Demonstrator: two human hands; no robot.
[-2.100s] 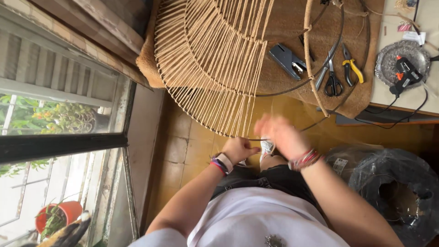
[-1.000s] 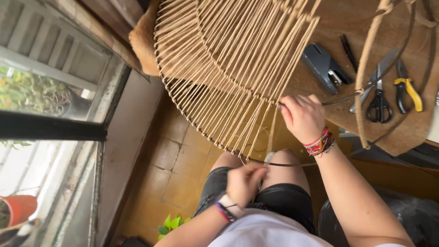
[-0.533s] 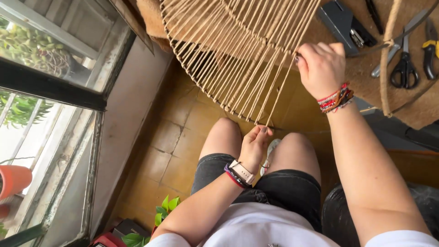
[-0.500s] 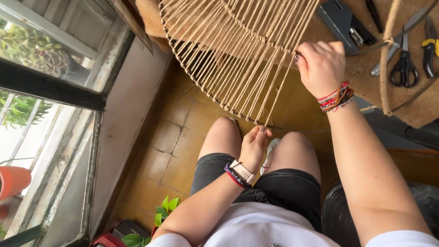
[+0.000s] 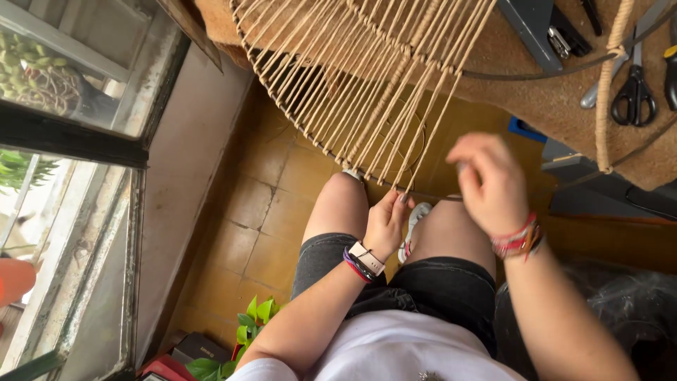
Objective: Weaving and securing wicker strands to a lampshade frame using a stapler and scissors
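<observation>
Since half second ago, right hand (image 5: 493, 185) dropped off round wire frame strung with tan cord (image 5: 360, 77), now blurred, half-curled, empty-looking. Left hand (image 5: 386, 224) pinches cord end at lower rim above knees. Cord light, pliable, rough; frame stiff; grip at rim.

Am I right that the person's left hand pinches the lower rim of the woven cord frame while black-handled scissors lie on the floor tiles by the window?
Not quite. The head view shows the scissors lying on the brown felt-covered worktop at upper right, not on the floor tiles. The rest holds: the left hand pinches the lower rim of the woven cord frame.
</observation>
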